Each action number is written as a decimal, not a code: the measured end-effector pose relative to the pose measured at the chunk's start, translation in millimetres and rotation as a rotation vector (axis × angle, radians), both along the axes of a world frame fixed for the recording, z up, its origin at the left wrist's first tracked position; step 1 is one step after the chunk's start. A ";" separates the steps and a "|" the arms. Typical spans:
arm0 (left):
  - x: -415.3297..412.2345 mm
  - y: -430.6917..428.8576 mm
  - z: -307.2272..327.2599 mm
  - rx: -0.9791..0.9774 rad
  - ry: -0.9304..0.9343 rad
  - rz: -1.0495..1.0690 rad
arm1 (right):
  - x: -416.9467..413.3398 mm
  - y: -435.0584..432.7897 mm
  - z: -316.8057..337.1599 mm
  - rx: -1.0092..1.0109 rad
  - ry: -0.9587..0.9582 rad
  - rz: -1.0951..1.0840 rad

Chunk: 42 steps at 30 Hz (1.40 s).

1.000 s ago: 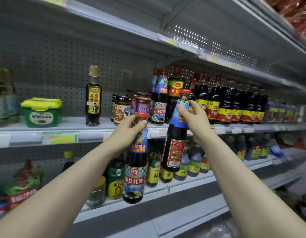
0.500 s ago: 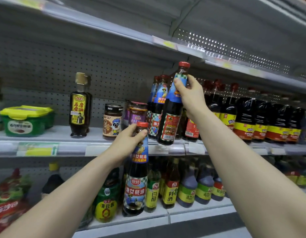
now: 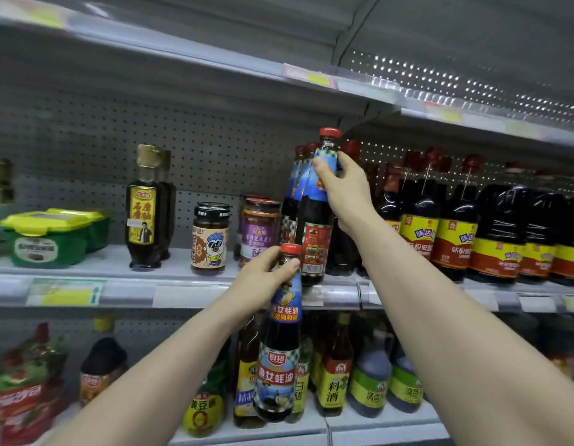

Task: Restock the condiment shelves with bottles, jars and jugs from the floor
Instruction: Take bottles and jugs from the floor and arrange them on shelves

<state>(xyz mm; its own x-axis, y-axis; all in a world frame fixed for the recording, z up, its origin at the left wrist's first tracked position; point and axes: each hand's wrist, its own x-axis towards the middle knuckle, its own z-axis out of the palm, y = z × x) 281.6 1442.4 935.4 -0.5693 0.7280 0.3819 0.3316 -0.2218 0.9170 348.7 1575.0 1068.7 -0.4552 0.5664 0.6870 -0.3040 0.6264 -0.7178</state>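
Risks toppling the matching blue-labelled bottles [image 3: 293, 188] just behind, or tipping off the grey metal shelf [image 3: 182, 268] if released with the base half on the lip. Grips the red-capped dark glass sauce bottle [image 3: 316, 239] by the neck in the raised right hand [image 3: 346, 191], base about at the shelf's front edge. Holds a second such bottle [image 3: 279, 349] at seven o'clock, neck wrapped in the lower left hand [image 3: 263, 278].
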 end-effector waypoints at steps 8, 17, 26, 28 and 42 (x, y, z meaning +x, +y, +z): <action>3.5 14.6 2.6 -0.035 0.019 -0.004 | -6.7 5.6 0.5 -0.057 -0.004 0.013; -4.2 31.9 4.2 -0.059 0.038 0.082 | -23.3 18.4 1.8 -0.090 0.003 0.020; -3.1 36.8 10.5 -0.065 -0.067 -0.004 | -38.3 24.8 -5.7 -0.093 -0.026 0.014; -2.1 36.9 11.5 -0.060 -0.081 -0.008 | -40.5 25.2 -9.3 -0.085 -0.043 0.013; -6.6 38.8 13.7 -0.074 -0.058 -0.064 | -21.4 40.4 -11.0 -0.029 -0.190 0.016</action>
